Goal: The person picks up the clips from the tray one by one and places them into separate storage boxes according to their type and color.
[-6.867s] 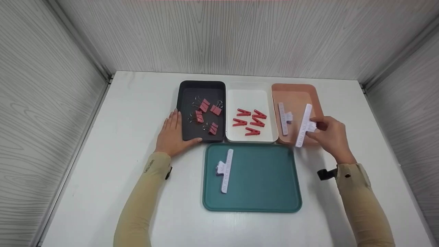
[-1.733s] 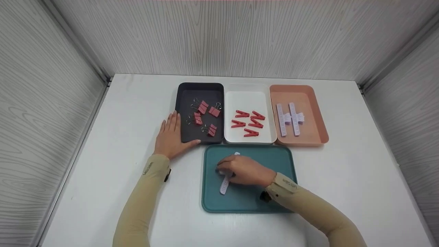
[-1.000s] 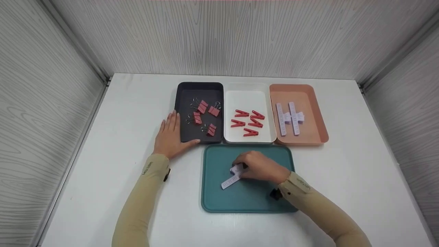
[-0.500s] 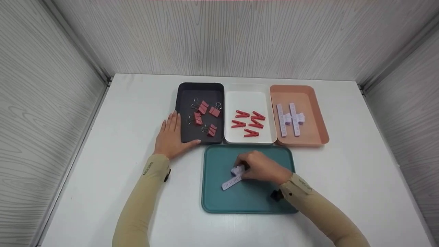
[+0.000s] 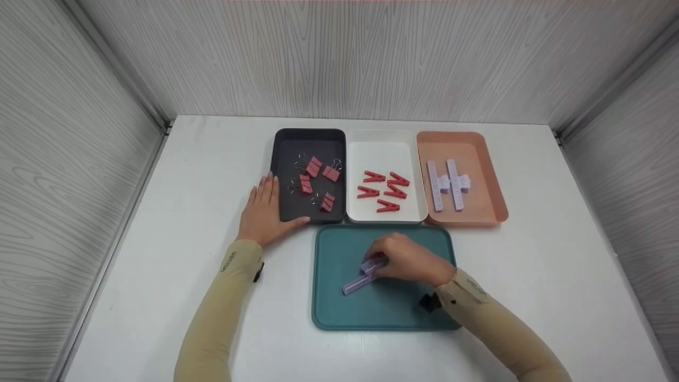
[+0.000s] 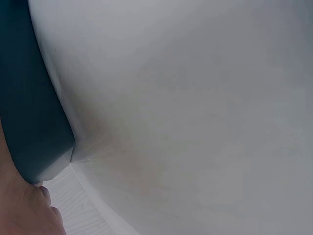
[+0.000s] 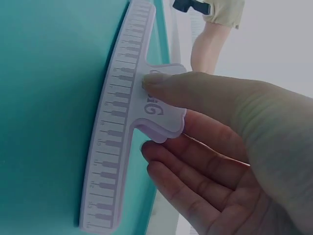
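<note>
My right hand pinches a lilac page clip with a long bar over the teal tray. In the right wrist view, the thumb presses the lettered handle of this clip, other fingers curl behind it, and piano keys are printed along the bar. Its far end is hidden by the hand in the head view. My left hand lies with straight fingers along the left side of the black tray, thumb at its front edge. Several red binder clips lie in that tray.
A white tray in the middle holds several small red clothespins. To its right, an orange tray has two more lilac page clips side by side. The three trays stand in a row behind the teal one on a white table.
My right hand laid one lilac page clip in the orange tray, then gripped the one on the teal tray, shifted it right and turned it aslant. Lately it tilts slightly. My left hand stayed.
</note>
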`<state>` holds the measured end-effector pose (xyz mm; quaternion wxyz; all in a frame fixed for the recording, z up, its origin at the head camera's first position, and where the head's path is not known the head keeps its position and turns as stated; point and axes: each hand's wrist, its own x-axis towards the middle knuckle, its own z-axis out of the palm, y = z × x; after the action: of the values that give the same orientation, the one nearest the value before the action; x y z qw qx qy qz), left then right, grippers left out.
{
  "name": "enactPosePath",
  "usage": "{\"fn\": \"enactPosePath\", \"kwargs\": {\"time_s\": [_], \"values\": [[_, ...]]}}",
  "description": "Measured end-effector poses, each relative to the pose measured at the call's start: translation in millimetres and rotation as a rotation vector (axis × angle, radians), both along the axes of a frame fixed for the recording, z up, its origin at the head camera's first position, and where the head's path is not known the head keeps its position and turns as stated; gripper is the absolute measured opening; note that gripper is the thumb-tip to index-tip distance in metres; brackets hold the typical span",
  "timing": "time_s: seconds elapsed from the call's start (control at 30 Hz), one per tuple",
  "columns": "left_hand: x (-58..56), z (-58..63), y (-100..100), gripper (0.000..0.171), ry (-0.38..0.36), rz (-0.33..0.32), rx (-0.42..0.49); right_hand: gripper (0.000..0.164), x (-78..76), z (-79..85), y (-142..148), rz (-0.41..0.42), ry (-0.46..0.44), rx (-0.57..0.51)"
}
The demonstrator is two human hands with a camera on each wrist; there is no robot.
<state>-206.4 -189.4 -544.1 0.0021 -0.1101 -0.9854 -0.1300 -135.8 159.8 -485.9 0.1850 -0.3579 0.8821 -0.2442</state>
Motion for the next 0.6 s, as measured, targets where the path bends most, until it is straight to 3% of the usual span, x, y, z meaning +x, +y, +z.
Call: {"fn": "enactPosePath", "kwargs": {"time_s": [0.2,0.6], "values": [[0.1,0.9,0,0.133,0.013,0.002,0.003,0.022,-2.1,5.0,3,-0.004,0.009,-0.048],[1.3,0.7,1,0.133,-0.007,0.003,0.002,0.023,-7.0,15.7,18,-0.088,0.060,-0.104]]}}
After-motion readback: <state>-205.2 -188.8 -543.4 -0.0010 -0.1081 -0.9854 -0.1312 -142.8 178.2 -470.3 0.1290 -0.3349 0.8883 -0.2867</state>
